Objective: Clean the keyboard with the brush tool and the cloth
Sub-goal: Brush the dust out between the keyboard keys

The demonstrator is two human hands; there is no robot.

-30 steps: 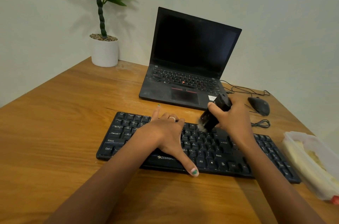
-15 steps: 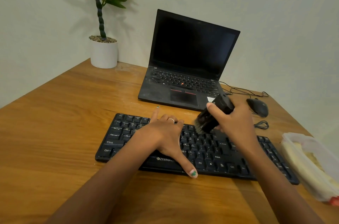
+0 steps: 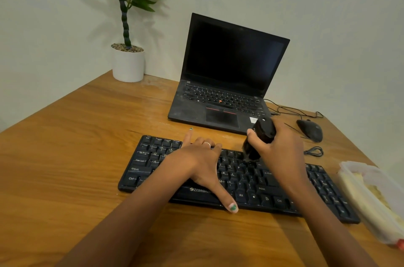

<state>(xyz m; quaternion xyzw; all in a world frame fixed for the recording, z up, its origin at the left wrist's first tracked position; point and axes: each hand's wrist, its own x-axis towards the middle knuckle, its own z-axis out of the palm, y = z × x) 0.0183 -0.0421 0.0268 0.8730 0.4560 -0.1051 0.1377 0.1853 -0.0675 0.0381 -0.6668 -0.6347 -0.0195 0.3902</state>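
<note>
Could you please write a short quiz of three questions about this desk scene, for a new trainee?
1. True or false: the left hand rests flat on the keyboard.
2. Which hand holds the brush?
A. left
B. right
C. both
3. Fill in: the mouse lies to the ____ of the laptop.

Key:
1. True.
2. B: the right hand grips it, bristles down on the upper key rows.
3. Right.
</note>
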